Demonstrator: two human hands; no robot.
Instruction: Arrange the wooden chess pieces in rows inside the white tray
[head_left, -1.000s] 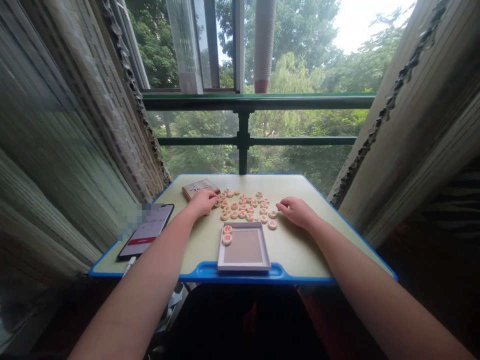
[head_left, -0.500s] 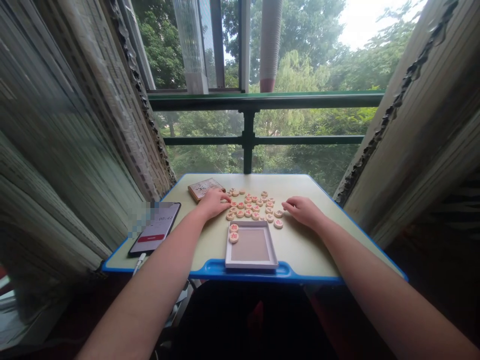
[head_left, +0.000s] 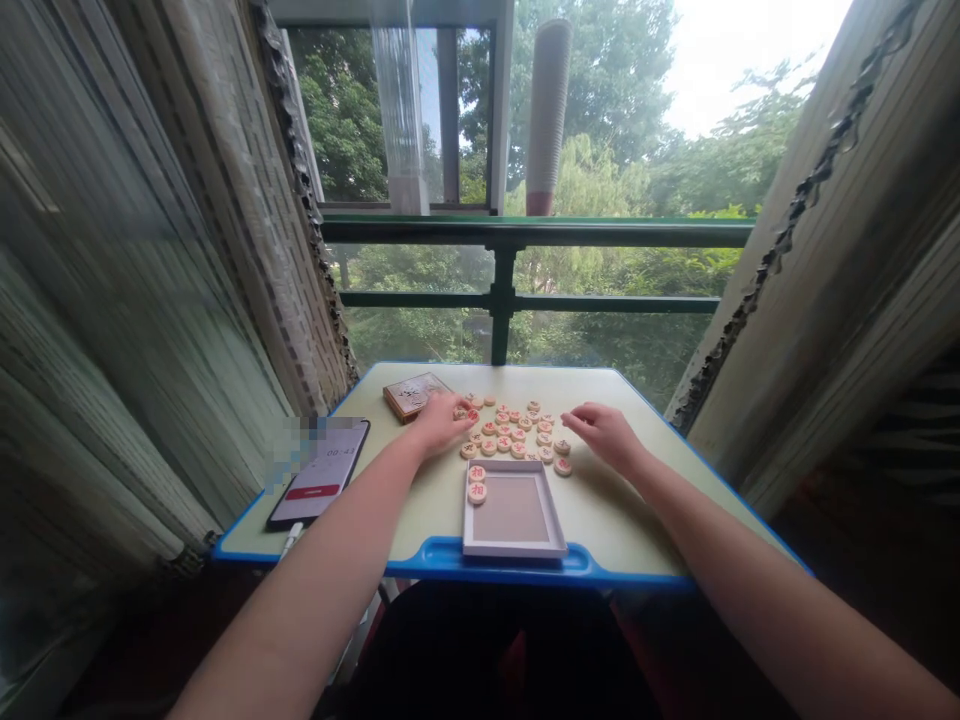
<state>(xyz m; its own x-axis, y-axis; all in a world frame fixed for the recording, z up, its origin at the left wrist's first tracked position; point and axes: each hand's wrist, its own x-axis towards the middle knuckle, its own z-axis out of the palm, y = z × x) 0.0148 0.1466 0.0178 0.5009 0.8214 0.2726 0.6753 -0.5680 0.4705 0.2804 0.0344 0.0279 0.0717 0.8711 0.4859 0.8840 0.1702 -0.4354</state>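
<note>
Several round wooden Chinese chess pieces (head_left: pixel 504 444) with red or dark characters lie loosely on the table. At the left of this group, my left hand (head_left: pixel 441 424) has its thumb and fingers closed around the edge of a red-marked chess piece (head_left: pixel 472 416). My right hand (head_left: pixel 600 430) is just right of the pieces, fingers loosely bent and apart, with nothing visible in them. In front of the group is a shallow white box tray (head_left: pixel 551 507). Two red-marked pieces (head_left: pixel 477 493) sit along its left side, one behind the other.
A patterned box (head_left: pixel 411 396) lies at the back left, beside my left hand. A phone (head_left: pixel 319 475) with a timer and a white cable rests at the left edge. The table (head_left: pixel 637 540) has a blue rim; a green railing (head_left: pixel 600 233) and curtains surround it.
The view has shifted slightly, so everything appears a little lower. My left fingers have closed on a red-marked piece at the group's left side. My right hand stays in about the same place.
</note>
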